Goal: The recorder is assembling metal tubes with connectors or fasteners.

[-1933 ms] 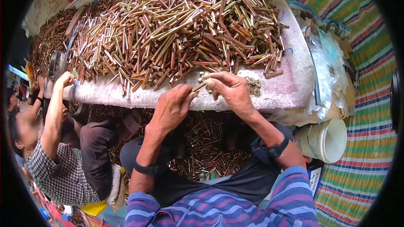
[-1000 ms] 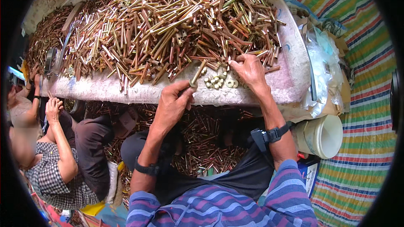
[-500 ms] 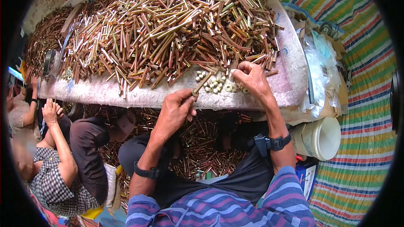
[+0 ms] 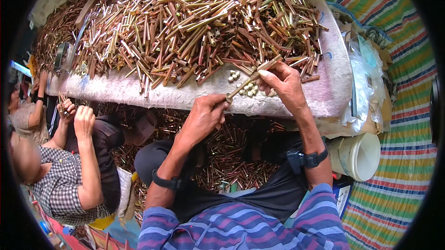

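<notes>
A long brass-coloured metal tube (image 4: 251,79) slants between my hands, above the front edge of the padded table (image 4: 181,98). My left hand (image 4: 204,119) pinches its near end, where a round washer-like ring (image 4: 229,97) shows. Thumb and fingers of my right hand (image 4: 288,86) close on the tube's far part. Small pale-gold nuts (image 4: 251,89) lie on the table just behind the tube, partly covered by it. Beyond them rises a big heap of similar metal tubes (image 4: 185,27).
More tubes cover the floor (image 4: 222,173) below the table. At right stand a white bucket (image 4: 364,157) and clear plastic bags (image 4: 364,80). A co-worker in a checked shirt (image 4: 65,176) sits at left with both hands raised; another person (image 4: 28,115) is beyond.
My right hand has come up from the small nuts onto the far part of the tube. The co-worker's hands have moved apart. The whole view has shifted slightly.
</notes>
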The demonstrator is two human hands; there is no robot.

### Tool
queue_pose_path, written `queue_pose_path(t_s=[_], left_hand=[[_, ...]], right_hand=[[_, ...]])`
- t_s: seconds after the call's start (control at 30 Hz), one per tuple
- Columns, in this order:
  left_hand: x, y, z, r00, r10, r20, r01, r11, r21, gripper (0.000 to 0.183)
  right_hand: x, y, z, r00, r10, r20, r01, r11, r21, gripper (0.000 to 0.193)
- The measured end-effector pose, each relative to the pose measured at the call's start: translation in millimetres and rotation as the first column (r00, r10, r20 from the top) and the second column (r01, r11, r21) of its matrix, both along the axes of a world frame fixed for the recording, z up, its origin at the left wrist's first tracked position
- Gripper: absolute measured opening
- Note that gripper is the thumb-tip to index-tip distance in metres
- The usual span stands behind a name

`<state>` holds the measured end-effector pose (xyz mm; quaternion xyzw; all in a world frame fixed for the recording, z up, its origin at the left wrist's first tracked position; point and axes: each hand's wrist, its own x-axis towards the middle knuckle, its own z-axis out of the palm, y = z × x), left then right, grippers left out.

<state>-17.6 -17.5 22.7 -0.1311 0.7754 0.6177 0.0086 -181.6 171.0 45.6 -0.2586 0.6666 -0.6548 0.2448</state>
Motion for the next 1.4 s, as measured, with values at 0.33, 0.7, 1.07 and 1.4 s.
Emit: queue_pose_path(t_s=[0.33,0.7,1.07,1.4], left_hand=[[2.2,0.6,-3.6,0.999,0.033,0.019,-0.034,0.996,0.08,0.026],[1.7,-6.2,-3.5,0.996,0.086,-0.013,-0.084,0.99,0.113,0.028],[7.8,-12.3,-4.2,0.974,0.215,-0.072,-0.197,0.959,0.202,0.024],[9.8,-12.4,-4.8,0.978,0.201,-0.059,-0.187,0.965,0.184,0.022]], right_hand=[[11.8,-8.2,-1.2,0.989,0.148,0.008,-0.148,0.984,0.1,0.018],[20.6,-29.2,-0.8,0.913,0.336,-0.232,-0.25,0.909,0.334,0.022],[13.1,-56.9,-37.5,0.413,0.315,-0.855,0.236,0.869,0.434,0.017],[11.9,-34.9,-18.7,0.93,0.12,-0.348,-0.041,0.973,0.226,0.02]])
